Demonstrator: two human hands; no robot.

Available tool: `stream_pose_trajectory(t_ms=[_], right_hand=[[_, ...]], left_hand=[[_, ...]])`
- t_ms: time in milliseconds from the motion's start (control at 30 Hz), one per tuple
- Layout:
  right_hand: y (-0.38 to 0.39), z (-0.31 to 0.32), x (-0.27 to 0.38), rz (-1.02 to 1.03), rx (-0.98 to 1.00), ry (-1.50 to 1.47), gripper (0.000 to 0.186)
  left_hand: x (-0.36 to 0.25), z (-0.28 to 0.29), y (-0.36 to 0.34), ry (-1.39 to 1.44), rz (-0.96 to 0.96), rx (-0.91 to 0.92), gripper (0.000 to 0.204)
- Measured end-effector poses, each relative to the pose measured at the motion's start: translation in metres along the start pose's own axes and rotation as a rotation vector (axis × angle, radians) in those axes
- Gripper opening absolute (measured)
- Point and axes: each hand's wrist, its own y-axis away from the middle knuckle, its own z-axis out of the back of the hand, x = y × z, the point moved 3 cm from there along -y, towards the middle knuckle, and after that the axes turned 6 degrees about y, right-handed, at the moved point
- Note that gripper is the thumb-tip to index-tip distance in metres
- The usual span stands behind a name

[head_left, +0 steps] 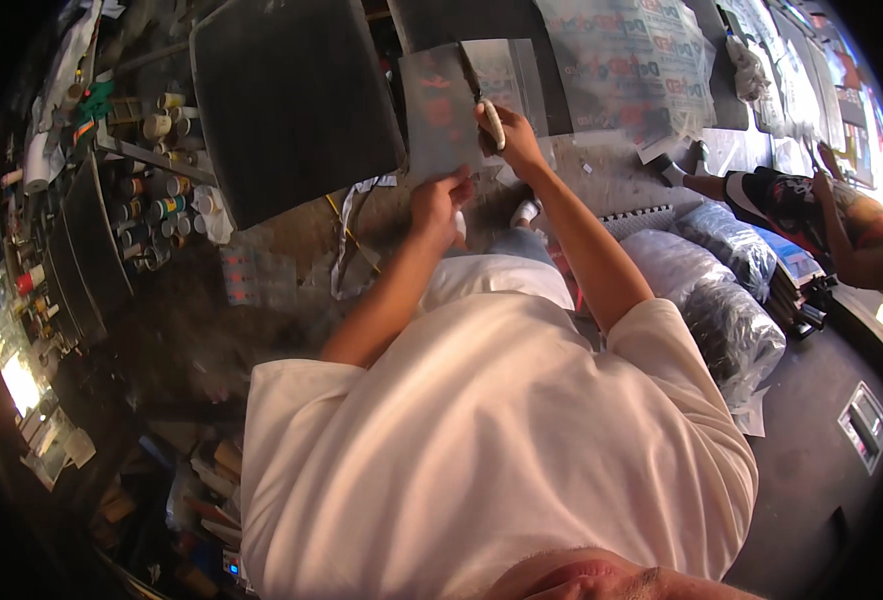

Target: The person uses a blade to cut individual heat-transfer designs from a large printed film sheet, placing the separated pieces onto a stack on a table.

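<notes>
A pair of scissors (495, 124) with pale handles is in my right hand (518, 146), its fingers closed round the grips. The dark blades point away from me and lie along a translucent plastic sheet (432, 110) with red print. My left hand (442, 203) pinches the near edge of that sheet, its thumb and fingers pressed together. To the right of the blades another clear piece (507, 72) spreads over the dark table; I cannot tell whether it is still joined to the sheet.
A large black board (292, 100) lies to the left, beside a shelf of jars (167, 210). Printed plastic film (627, 65) covers the far right of the table. Wrapped bundles (702, 300) stand at my right, near another person (812, 210). Scraps and yellow strips hang near my left forearm.
</notes>
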Motion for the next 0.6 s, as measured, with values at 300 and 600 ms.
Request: stream_pose_trajectory(t_ms=[300,600], right_hand=[[0.0,0.057,-0.006,0.092,-0.105,-0.18,0.03],[0.131,0.115,-0.079,-0.023,-0.07,0.195,0.029]], left_hand=[[0.023,0.003,-0.022,-0.269,0.139,-0.007,0.029],[-0.014,0.011,-0.036,-0.276,-0.246,-0.353,0.028]])
